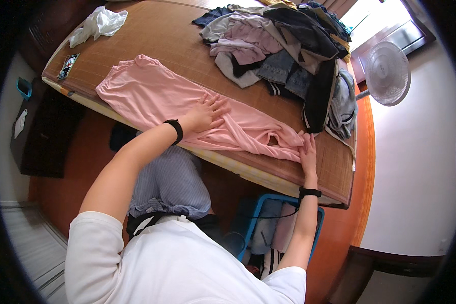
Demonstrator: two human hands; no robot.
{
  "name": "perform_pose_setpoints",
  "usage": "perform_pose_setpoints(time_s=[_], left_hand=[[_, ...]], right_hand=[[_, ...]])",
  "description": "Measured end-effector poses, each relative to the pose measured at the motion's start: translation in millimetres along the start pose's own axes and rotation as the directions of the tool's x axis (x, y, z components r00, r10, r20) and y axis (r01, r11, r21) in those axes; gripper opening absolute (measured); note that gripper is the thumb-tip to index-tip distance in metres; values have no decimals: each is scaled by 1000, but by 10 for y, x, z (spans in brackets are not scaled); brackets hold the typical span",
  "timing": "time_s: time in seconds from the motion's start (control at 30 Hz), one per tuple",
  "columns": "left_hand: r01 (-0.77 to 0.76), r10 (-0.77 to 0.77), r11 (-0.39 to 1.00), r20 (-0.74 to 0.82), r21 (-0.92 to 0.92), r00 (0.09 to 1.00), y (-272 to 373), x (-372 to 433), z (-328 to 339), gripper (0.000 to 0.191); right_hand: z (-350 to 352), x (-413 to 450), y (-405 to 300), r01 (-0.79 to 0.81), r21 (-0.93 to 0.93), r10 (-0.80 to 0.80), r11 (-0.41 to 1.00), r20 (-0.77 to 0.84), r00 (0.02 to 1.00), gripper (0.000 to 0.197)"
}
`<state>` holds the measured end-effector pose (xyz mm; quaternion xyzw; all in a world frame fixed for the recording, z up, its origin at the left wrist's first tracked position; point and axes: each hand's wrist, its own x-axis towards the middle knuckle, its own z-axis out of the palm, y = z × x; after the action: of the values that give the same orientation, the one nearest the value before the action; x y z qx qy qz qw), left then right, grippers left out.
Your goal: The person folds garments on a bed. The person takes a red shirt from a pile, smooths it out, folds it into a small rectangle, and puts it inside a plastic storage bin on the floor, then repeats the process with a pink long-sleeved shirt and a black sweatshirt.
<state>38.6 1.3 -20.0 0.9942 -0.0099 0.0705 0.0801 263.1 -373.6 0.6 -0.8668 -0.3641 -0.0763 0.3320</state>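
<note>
Pink trousers (152,89) of soft cloth lie lengthwise along the near side of a bed (167,49) covered with a brown woven mat. Their gathered elastic waist is at the left, and the legs run to the right, overlapping in loose folds with a small gap between them. My left hand (209,114) rests palm down on the middle of the trousers, fingers spread. At the leg ends is my right hand (308,152), its fingers against the cloth; whether they grip it is hidden. Each wrist wears a black band.
A large heap of mixed clothes (258,41) covers the far right of the bed. A white plastic bag (100,24) and a phone (68,65) lie at the left. Below the bed edge stands a blue basket (264,197) with folded clothes. A fan (387,74) stands beyond the right side.
</note>
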Motion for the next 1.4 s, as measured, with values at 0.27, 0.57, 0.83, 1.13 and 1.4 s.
perform_pose_setpoints(time_s=[0.27, 0.57, 0.83, 1.13, 1.4], left_hand=[[1, 0, 1000, 55, -3, 998, 6, 16, -34, 52], [12, -12, 999, 9, -39, 1000, 6, 20, 11, 53], [9, -9, 999, 7, -38, 1000, -51, -11, 17, 53], [-42, 42, 999, -12, 14, 999, 33, 37, -46, 53], [-8, 8, 999, -7, 52, 1000, 40, -14, -64, 53]], right_hand=[[-463, -132, 79, -295, 262, 243, 919, 213, 946, 25], [-643, -283, 715, -520, -63, 494, 852, -235, 837, 38], [-347, -311, 137, -488, 154, 498, 859, -33, 866, 73], [-398, -850, -311, -378, 82, 385, 922, -84, 919, 41], [-137, 0, -2198, -121, 632, 68, 766, 107, 992, 53]])
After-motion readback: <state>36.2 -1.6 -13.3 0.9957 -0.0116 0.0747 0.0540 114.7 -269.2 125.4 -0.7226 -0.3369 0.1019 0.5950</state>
